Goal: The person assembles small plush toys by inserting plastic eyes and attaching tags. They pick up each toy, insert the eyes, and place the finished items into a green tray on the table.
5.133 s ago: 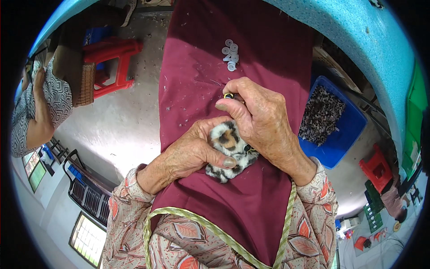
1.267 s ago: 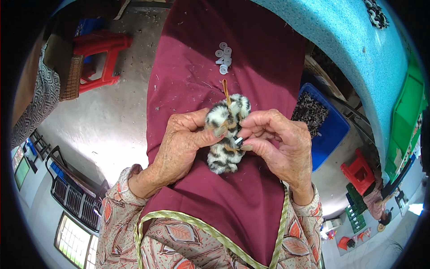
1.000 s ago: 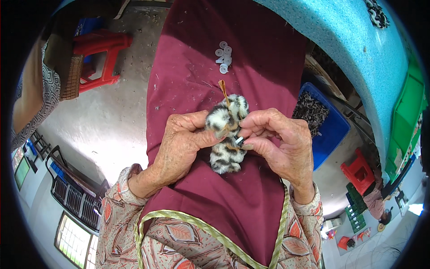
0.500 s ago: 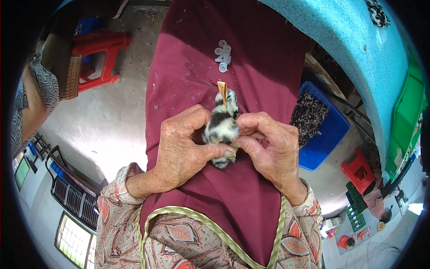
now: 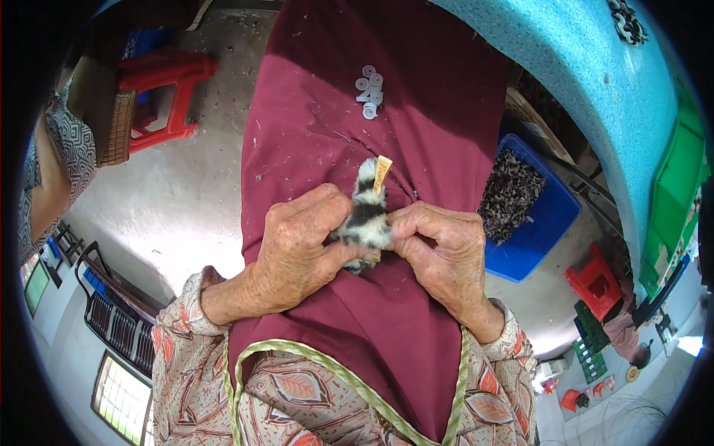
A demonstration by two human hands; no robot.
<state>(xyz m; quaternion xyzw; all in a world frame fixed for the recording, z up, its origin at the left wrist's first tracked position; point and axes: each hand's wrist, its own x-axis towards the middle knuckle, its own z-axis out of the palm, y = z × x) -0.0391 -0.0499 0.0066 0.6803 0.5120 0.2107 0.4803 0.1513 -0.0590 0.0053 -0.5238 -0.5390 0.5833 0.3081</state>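
Observation:
Over my lap I hold a small black-and-white plush toy (image 5: 366, 215), banded with dark fur. A yellow fabric tag (image 5: 382, 175) sticks out near its far end and leans right. My left hand (image 5: 297, 241) grips the toy's left side, its thumb low across the near end. Fingertips of my right hand (image 5: 442, 249) pinch the right edge of the toy; whether they also hold anything small is hidden. Beyond the toy, several pale plastic discs (image 5: 369, 93) lie clustered on my maroon apron (image 5: 316, 111).
On the right stands a blue bin (image 5: 561, 212) of black-and-white fluffy pieces, below a turquoise tabletop (image 5: 580, 67) with a green tray (image 5: 677, 186). Red stools (image 5: 178, 89) stand on both sides. At far left a person's patterned sleeve (image 5: 73, 137) and forearm show.
The plush toy has turned in my hands and its far end sits slightly nearer me. Its tag now shows its flat side and tilts right. My right thumb has drawn back to the toy's edge.

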